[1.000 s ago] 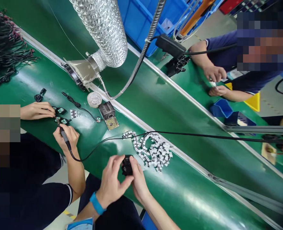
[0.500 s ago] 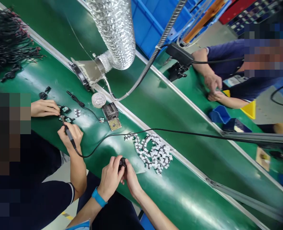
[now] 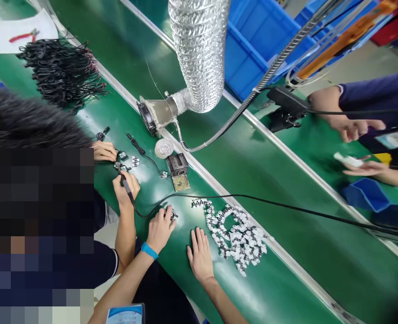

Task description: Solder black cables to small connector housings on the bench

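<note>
My left hand [image 3: 161, 228], with a blue band at the wrist, is low over the green work surface [image 3: 269, 297]. Its fingers are closed around a small black part [image 3: 173, 215], which shows only in part beyond the fingertips; its exact kind I cannot make out. My right hand [image 3: 201, 255] lies palm down on the surface with its fingers stretched out, holding nothing. Just beyond it spreads a pile of small white and black pieces [image 3: 249, 238].
At left a co-worker's hand [image 3: 127, 186] grips a soldering iron [image 3: 126, 184], its cord crossing above my hands. A metal iron stand [image 3: 177, 165], foil duct [image 3: 202, 58] and cable bundle [image 3: 62, 72] lie beyond. Another person's hands [image 3: 364, 168] work across the line.
My hands, earlier together around the black part, are now apart. The left has carried the part up and away to the surface; the right has let go and lies flat. The view has shifted left.
</note>
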Demonstrator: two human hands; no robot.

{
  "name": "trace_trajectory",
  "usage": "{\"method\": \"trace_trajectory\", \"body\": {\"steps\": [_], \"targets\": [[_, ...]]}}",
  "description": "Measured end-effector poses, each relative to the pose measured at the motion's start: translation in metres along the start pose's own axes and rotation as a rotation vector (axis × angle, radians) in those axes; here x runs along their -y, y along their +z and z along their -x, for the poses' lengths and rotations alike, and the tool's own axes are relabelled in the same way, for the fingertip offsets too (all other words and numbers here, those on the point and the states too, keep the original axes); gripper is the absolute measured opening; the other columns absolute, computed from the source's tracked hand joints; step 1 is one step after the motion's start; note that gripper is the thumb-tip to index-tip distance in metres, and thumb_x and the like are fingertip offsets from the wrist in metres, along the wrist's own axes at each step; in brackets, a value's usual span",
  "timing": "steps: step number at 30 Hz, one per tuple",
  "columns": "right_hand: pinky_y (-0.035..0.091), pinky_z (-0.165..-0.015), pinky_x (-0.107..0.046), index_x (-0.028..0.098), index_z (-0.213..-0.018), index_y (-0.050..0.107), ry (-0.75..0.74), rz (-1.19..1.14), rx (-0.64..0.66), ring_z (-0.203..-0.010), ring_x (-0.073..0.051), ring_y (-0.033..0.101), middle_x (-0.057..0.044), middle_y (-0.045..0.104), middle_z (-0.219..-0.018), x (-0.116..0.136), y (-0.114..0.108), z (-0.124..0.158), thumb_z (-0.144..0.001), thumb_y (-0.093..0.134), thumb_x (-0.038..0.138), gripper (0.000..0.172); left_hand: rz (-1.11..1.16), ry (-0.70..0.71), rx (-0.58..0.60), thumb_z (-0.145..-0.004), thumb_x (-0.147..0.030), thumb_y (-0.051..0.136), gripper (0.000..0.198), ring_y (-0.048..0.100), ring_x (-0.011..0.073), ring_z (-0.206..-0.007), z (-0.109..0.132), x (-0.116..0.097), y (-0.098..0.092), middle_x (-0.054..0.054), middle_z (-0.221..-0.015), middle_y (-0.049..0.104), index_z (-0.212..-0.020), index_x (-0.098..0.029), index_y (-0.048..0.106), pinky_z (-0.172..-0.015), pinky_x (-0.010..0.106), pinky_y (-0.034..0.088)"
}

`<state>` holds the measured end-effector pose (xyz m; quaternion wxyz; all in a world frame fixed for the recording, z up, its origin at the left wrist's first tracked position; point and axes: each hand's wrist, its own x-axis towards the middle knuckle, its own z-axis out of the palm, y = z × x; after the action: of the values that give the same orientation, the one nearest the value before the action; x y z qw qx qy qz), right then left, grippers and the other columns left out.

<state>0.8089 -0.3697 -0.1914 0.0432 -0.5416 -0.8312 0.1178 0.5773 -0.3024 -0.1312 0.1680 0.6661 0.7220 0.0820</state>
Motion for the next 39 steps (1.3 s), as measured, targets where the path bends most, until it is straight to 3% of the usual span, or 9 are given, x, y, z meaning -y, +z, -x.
{"method": "trace_trajectory", "body": {"steps": [3,6,9,14,24,39], "targets": [[0.032,-0.12,-0.059,0.016,-0.163,0.011,-0.023,0.004,-0.013,-0.154,-0.034,0.021,-0.012,0.015,-0.169,-0.005,0.006,0.004,-0.102,0.038,0.027,0.068,0.157,-0.109,-0.148,-0.095,-0.049,0.06,0.077,0.066,0.0257,-0.104,0.025,-0.002,0.009,0.015,-0.124,0.059,-0.155,-0.013,0.028,-0.083,0.035,0.057],[0.032,-0.12,-0.059,0.017,-0.164,0.01,-0.035,-0.023,-0.023,-0.154,-0.034,0.022,-0.011,0.014,-0.17,-0.007,0.006,0.005,-0.101,0.039,0.025,0.07,0.256,-0.142,-0.269,-0.095,-0.047,0.059,0.08,0.063,0.0287,-0.112,0.054,-0.002,0.027,0.02,-0.131,0.056,-0.157,-0.011,0.023,-0.09,0.039,0.056],[0.032,-0.12,-0.058,0.016,-0.163,0.011,-0.042,-0.035,-0.028,-0.153,-0.034,0.023,-0.011,0.014,-0.17,-0.008,0.006,0.006,-0.1,0.039,0.024,0.07,0.292,-0.132,-0.307,-0.096,-0.044,0.058,0.08,0.062,0.0292,-0.114,0.068,0.001,0.044,0.022,-0.133,0.055,-0.157,-0.009,0.02,-0.091,0.04,0.056],[0.031,-0.12,-0.059,0.017,-0.164,0.01,-0.042,-0.055,-0.029,-0.153,-0.034,0.023,-0.012,0.015,-0.17,-0.008,0.006,0.008,-0.1,0.039,0.023,0.07,0.284,-0.108,-0.308,-0.095,-0.041,0.058,0.079,0.058,0.0307,-0.12,0.068,0.005,0.055,0.021,-0.135,0.053,-0.157,-0.01,0.021,-0.095,0.042,0.054],[0.03,-0.119,-0.062,0.018,-0.164,0.011,-0.05,-0.089,-0.03,-0.153,-0.035,0.023,-0.012,0.014,-0.17,-0.007,0.002,0.01,-0.099,0.038,0.021,0.07,0.184,-0.081,-0.304,-0.095,-0.039,0.057,0.074,0.06,0.0304,-0.117,0.067,0.0,0.047,0.02,-0.132,0.058,-0.155,-0.009,0.027,-0.099,0.045,0.051],[0.029,-0.118,-0.064,0.018,-0.163,0.01,-0.056,-0.086,-0.02,-0.154,-0.037,0.02,-0.013,0.015,-0.169,-0.011,0.005,0.016,-0.099,0.038,0.024,0.071,0.203,-0.098,-0.283,-0.094,-0.038,0.057,0.072,0.062,0.0307,-0.118,0.07,-0.003,0.052,0.021,-0.131,0.06,-0.155,-0.009,0.029,-0.101,0.046,0.051]]}}
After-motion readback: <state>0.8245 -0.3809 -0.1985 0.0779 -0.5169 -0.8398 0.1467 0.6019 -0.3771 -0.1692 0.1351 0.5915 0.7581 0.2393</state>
